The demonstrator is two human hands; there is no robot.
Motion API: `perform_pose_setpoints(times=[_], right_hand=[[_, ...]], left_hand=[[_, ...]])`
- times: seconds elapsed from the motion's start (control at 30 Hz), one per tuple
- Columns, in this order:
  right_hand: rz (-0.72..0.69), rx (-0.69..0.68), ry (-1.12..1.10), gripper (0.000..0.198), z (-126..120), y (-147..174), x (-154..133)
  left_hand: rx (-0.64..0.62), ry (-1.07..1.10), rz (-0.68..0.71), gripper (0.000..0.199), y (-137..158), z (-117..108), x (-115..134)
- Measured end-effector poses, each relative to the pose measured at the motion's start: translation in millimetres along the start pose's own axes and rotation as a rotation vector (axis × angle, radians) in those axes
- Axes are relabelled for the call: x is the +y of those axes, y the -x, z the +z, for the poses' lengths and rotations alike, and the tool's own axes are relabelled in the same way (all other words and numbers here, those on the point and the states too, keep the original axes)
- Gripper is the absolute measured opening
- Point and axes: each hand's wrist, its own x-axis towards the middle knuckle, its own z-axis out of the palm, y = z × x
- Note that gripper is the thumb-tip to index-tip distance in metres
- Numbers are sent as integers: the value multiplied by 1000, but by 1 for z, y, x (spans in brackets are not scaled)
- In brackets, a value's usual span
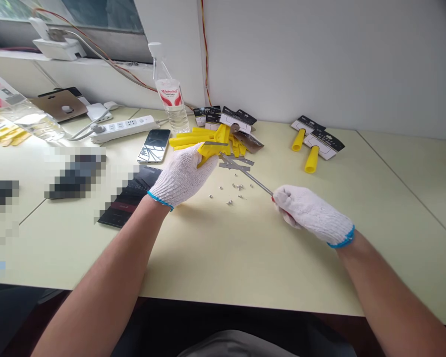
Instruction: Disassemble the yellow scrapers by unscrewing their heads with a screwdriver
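In a white knitted glove, my left hand (189, 171) is closed around a yellow plastic scraper (208, 152) with a thin metal blade along its head. My gloved right hand (301, 210) grips a screwdriver (258, 183); a bit of red handle shows under the fingers. The long shaft slants up and left, its tip at the scraper's head; whether it sits in a screw I cannot tell. Loose metal blades (235, 165) lie just beyond the tip. Several small screws (239, 187) are scattered below them. More yellow scrapers (223, 134) are heaped behind my left hand.
Black-and-white cards (238, 120) lie by the heap; two more with yellow handles (311, 159) lie right. A water bottle (173, 101), phone (154, 146), power strip (124, 128) and dark flat packet (124, 198) are left. A wall bounds the table's (252, 267) back.
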Motion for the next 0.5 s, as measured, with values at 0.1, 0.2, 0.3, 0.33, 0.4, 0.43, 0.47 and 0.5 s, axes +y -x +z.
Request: perform_pose_setpoints(times=[0.1, 0.2, 0.3, 0.33, 0.4, 0.43, 0.47, 0.5], right_hand=[[-13, -48, -136, 62, 2, 0, 2], [-3, 72, -43, 54, 3, -4, 4], [12, 118, 96, 43, 2, -6, 5], [23, 81, 67, 44, 1, -5, 5], [28, -22, -70, 51, 1, -3, 5], [36, -54, -133, 55, 1, -2, 6], [52, -59, -178, 58, 1, -2, 6], [62, -39, -197, 59, 2, -2, 6]], left_hand=[[24, -36, 46, 33, 0, 0, 0], [36, -33, 45, 30, 0, 0, 0], [40, -26, 60, 31, 0, 0, 0], [43, -23, 69, 31, 0, 0, 0], [41, -28, 81, 31, 0, 1, -1], [36, -37, 81, 30, 0, 1, -1], [33, -43, 77, 30, 0, 1, -1], [33, -42, 72, 30, 0, 1, -1]])
